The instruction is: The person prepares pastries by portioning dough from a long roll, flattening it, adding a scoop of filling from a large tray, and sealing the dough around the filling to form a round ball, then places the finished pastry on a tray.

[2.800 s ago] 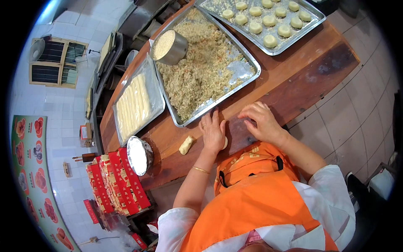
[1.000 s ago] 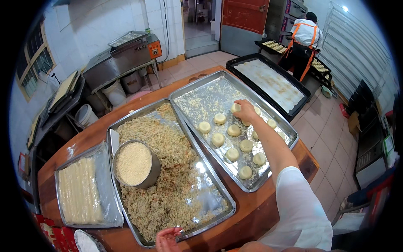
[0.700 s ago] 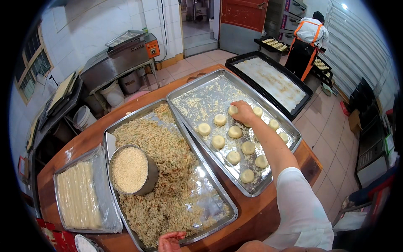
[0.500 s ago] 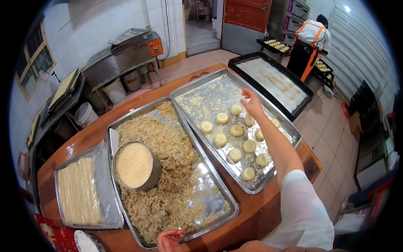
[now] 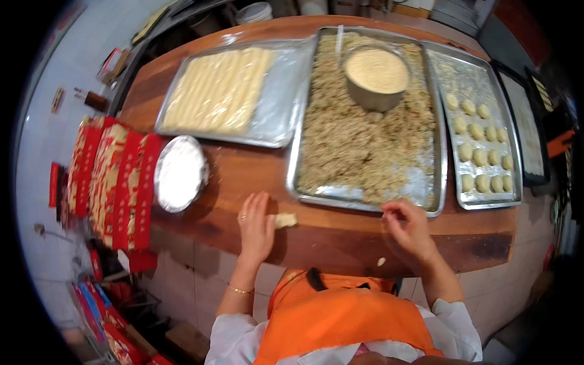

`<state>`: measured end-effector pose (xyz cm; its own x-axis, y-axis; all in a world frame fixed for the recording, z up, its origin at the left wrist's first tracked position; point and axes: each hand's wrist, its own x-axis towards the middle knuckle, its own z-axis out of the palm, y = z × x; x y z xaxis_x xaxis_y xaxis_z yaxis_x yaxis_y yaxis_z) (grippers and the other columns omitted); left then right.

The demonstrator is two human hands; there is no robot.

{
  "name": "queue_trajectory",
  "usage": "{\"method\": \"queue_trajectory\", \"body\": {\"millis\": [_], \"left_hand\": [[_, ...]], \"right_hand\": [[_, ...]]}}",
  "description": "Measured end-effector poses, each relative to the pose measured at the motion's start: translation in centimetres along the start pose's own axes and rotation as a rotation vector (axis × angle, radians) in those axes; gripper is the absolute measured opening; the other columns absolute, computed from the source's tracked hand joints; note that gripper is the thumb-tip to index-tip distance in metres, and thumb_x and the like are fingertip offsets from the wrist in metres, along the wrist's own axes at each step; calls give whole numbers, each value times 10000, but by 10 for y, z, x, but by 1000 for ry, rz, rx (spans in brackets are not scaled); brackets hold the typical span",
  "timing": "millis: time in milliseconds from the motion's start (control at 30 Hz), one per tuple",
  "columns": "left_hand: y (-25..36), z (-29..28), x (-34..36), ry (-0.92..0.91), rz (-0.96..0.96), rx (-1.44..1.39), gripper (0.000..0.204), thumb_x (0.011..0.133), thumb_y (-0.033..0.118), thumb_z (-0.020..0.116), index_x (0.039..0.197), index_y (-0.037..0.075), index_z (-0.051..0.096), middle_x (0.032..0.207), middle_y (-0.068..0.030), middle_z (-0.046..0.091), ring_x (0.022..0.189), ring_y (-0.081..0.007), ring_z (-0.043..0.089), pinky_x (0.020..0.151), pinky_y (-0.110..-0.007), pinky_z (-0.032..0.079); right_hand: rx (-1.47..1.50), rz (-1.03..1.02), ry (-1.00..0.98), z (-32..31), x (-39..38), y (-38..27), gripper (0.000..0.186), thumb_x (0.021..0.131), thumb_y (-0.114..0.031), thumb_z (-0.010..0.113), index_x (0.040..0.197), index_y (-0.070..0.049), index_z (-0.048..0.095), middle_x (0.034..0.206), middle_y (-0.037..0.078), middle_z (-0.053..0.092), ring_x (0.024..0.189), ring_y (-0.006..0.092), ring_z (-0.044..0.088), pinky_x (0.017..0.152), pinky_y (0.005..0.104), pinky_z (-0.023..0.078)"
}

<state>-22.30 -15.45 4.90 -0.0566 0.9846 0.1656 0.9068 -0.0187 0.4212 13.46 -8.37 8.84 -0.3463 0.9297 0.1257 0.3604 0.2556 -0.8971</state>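
Observation:
Fingers stretched forward, my left hand (image 5: 255, 228) rests on the wooden table near its front edge. Right beside its thumb lies a small piece of pale dough (image 5: 285, 220). My right hand (image 5: 406, 228) is just off the near right corner of a metal tray (image 5: 294, 176) of crumbly brown filling (image 5: 359, 143). Its fingers are loosely curled, the thumb apart, with nothing visible in them. A tiny dough scrap (image 5: 381, 261) shows close to the table edge. On the far right, a second tray (image 5: 471, 201) holds rows of round dough pieces (image 5: 479, 157).
A metal pot (image 5: 378, 99) of pale crumbs stands in the filling. To its left, plastic-covered dough strips (image 5: 219, 88) lie on another tray (image 5: 277, 141). Left of my hands are a bowl of white powder (image 5: 180, 173) and red patterned packaging (image 5: 118, 182). A black baking tray (image 5: 535, 176) stands beyond the right tray.
The view has swung left and down. My right hand has come back from over the tray of dough rounds to the near edge. My left hand now lies by the dough piece.

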Motion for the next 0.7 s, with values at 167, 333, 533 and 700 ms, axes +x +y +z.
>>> {"method": "queue_trajectory", "body": {"millis": [167,333,533,700], "left_hand": [[-9,7,-39,-135,2,18,566,845,125,710,1363,23,505,1360,-183,502,1337,-364,411,1090,-475,325],[-22,9,-45,-103,8,-144,412,811,41,735,1191,37,575,1225,-155,561,1131,-345,542,929,-412,459],[4,7,-49,-138,-155,-1080,391,847,40,696,1212,18,555,1122,-183,631,999,-363,639,850,-403,519],[36,8,-42,-44,-3,-742,346,867,85,706,1184,25,580,1000,-155,669,945,-300,664,800,-372,528]], "right_hand": [[-54,-141,-254,91,-1,-1,179,841,-70,680,1011,-21,652,919,138,639,801,299,622,707,410,492],[-205,-353,-265,155,27,-37,374,823,-123,727,1164,-29,607,1124,176,632,1089,335,585,912,426,470],[-199,-207,-561,157,37,-41,460,814,-195,761,1194,-4,586,1101,216,634,1050,394,608,894,446,493],[-270,-109,-495,132,17,-67,361,846,-176,701,1142,-10,577,1082,229,640,1018,416,619,865,455,499]]}}
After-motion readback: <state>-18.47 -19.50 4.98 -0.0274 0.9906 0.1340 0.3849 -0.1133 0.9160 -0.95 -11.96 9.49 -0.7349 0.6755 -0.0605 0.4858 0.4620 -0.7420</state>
